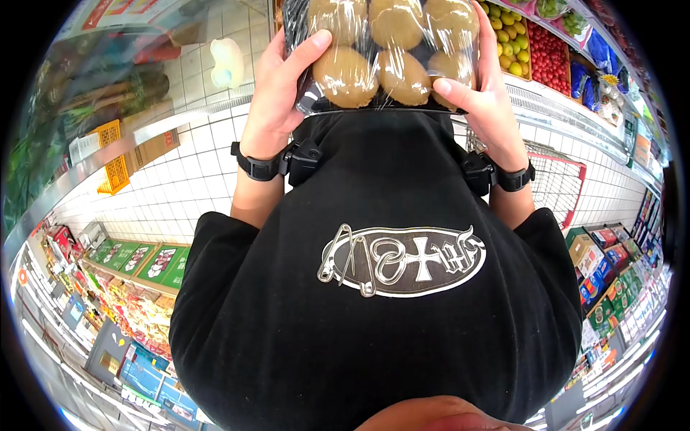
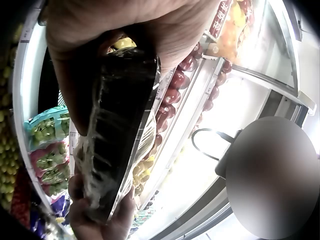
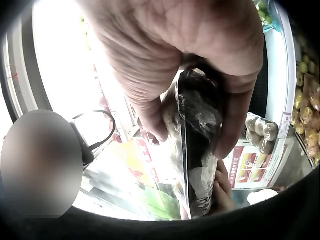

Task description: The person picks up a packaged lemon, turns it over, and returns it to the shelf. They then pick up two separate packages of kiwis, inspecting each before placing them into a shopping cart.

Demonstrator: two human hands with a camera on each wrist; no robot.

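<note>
Both hands hold up a black tray of brown kiwis [image 1: 388,54] wrapped in clear film, in front of my chest. My left hand [image 1: 282,82] grips the tray's left edge with the thumb laid over the film. My right hand [image 1: 478,93] grips the right edge the same way. The left wrist view shows the tray [image 2: 117,130] edge-on under the left hand [image 2: 125,30], with the right hand [image 2: 100,225] at its far end. Seen from the right wrist, the right hand [image 3: 175,45] clasps the tray [image 3: 200,130], and left-hand fingers [image 3: 222,190] show beyond it.
A chilled fruit display [image 1: 532,50] with red and yellow-green fruit runs along the upper right. A red-framed shopping cart [image 1: 560,179] stands on the white tiled floor [image 1: 172,187] at the right. A yellow crate [image 1: 111,165] and shelves of packaged goods [image 1: 136,302] are at the left.
</note>
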